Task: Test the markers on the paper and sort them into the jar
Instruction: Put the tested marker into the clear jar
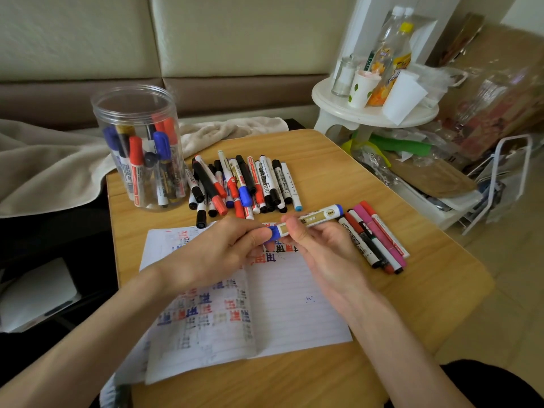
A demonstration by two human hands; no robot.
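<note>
Soft, even daylight, rather dim, with no hard source in view. Shadows on the paper [294, 313] and table [441, 278] are faint and diffuse. Mild glare shows on the jar [138, 113] wall. The centre is sharp. Wide-angle bending is strong at the edges, where the bottles [393, 51] lean and soften. The lower left is dark.

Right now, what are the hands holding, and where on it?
One blue marker, held above the paper. The left hand pinches its blue cap end, and the right hand grips the barrel just beside the cap.
</note>
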